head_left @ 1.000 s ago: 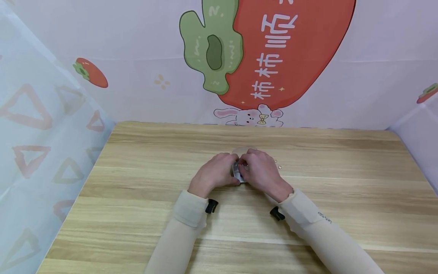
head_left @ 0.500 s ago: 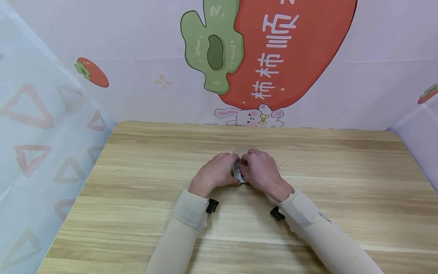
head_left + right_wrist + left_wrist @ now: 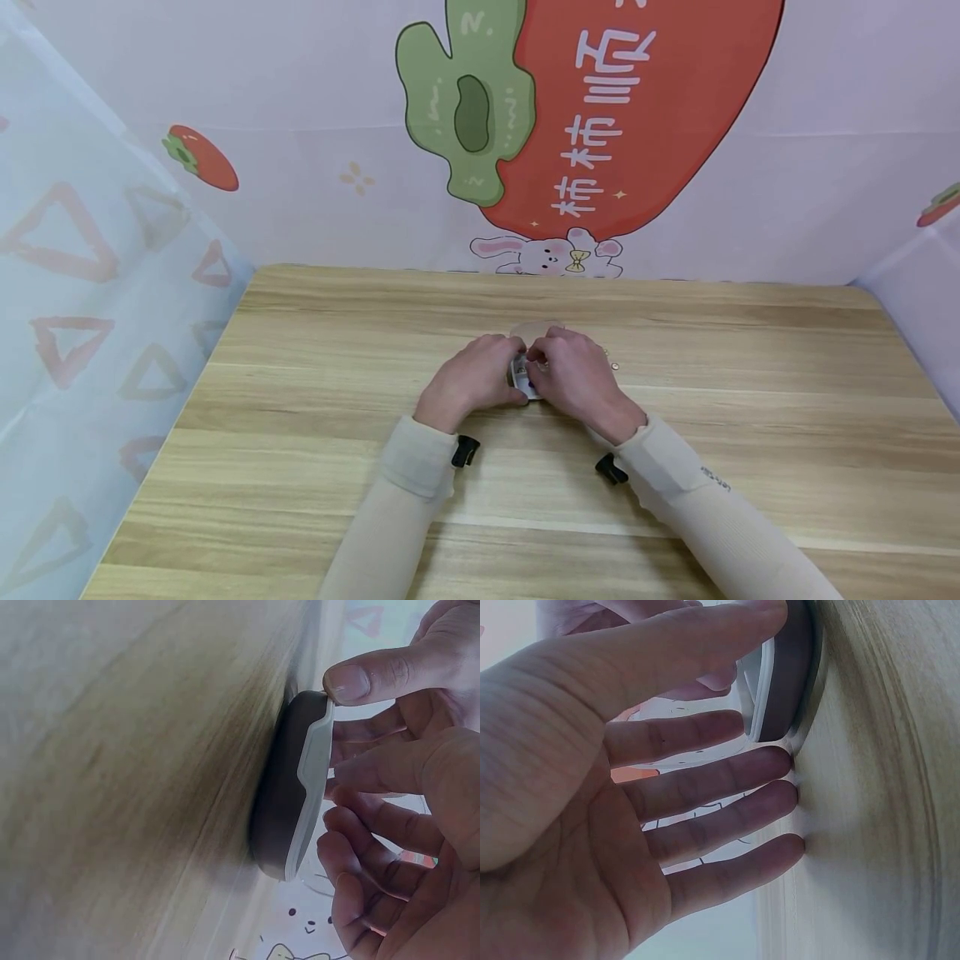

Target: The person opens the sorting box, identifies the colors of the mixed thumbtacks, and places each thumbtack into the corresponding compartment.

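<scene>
A low, rounded case of dark brown material with a white rim (image 3: 281,795) sits on the table between the two hands, a little beyond the middle of the near side, its pale inside partly uncovered. The left hand (image 3: 474,372) holds it across, the thumb at the near edge and the index finger by the far edge, while the other fingertips reach down to the wood. The right hand (image 3: 573,375) works at the case with curled fingers, thumb and index tip close together over the rim; whether a small thing is pinched there cannot be told. The work seems to be partway: the case stands uncovered and steadied, and the fine handling at its inside looks unfinished. Two tiny, shiny round bits (image 3: 615,367) lie loose just beyond the right hand, outside the case; what the case contains is mostly hidden by the fingers. Just behind it shows a pale, round-edged flat piece (image 3: 534,330), possibly the lid. Cream knitted sleeves (image 3: 416,467) cover both forearms, with small black plastic clips (image 3: 465,452) at the wrists. Beneath is a broad table of light, streaked wood grain (image 3: 300,375). Behind it hangs a white cloth printed with a huge red fruit (image 3: 690,92) and a white rabbit (image 3: 547,257); at the left hangs a pale blue cloth with triangle outlines (image 3: 45,433).
</scene>
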### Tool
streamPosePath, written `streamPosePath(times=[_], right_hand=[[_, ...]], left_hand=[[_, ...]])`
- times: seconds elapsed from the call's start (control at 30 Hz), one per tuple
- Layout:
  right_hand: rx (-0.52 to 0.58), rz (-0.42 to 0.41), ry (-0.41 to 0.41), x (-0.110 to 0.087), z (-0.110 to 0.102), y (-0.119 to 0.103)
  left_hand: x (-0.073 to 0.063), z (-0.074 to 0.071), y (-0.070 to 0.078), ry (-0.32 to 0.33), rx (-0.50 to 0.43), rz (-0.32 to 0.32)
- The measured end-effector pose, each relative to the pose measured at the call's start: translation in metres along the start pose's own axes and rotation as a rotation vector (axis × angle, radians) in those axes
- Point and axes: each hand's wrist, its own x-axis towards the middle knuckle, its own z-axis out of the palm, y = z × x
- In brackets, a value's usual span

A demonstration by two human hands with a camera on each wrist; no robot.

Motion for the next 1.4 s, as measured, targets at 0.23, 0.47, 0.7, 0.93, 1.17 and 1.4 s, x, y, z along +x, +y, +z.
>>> streamPosePath(times=[0.23, 0.47, 0.7, 0.93, 1.17, 1.4], right_hand=[[0.003, 0.022, -0.006, -0.004, -0.004, 0.001], [-0.011, 0.043, -0.017, -0.009, -0.008, 0.005], [-0.023, 0.075, -0.039, -0.014, -0.014, 0.011], [0.012, 0.100, -0.022, -0.020, -0.021, 0.023], [0.038, 0.106, -0.013, -0.025, -0.028, 0.038], [0.042, 0.106, 0.002, -0.029, -0.033, 0.053]], left_hand=[[0.000, 0.000, 0.001, -0.002, -0.001, -0.010], [0.002, 0.000, 0.000, -0.007, -0.001, -0.020], [0.000, 0.000, 0.002, 0.006, -0.013, -0.016], [0.001, 0.000, 0.002, 0.002, -0.020, -0.030], [0.001, 0.001, 0.003, -0.004, -0.032, -0.045], [0.000, 0.000, 0.003, 0.001, -0.023, -0.038]])
